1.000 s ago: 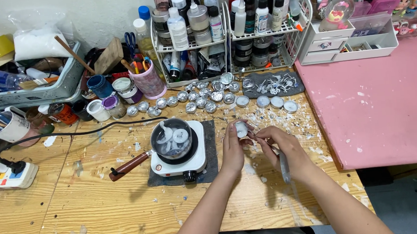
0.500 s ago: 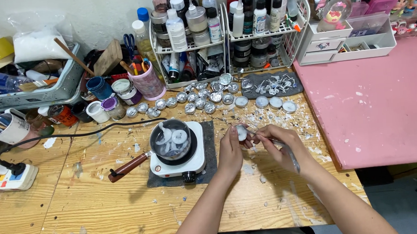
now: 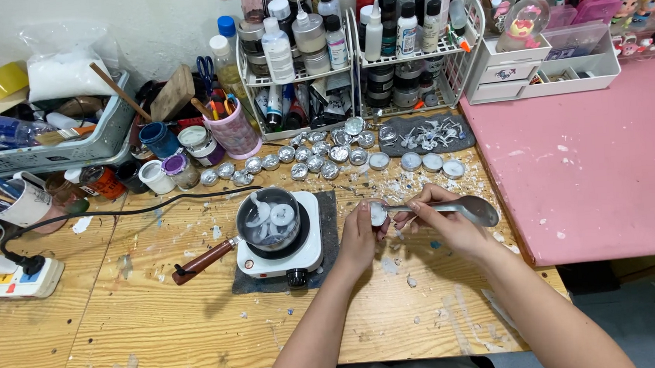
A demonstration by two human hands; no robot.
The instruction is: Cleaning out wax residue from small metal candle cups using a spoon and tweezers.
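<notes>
Table [image 3: 162, 323]: we work at its wooden top, beside the hotplate [image 3: 282, 247].
Pot [image 3: 269, 219]: on the hotplate, white wax lumps inside.
Spoon [image 3: 462, 210]: our right hand [image 3: 451, 226] is closed round it, long axis left-right, bowl rightward.
Cup [image 3: 378, 213]: small silver tin just right of the hotplate, pinched in our left hand [image 3: 357, 239]; handle tip at its rim.
</notes>
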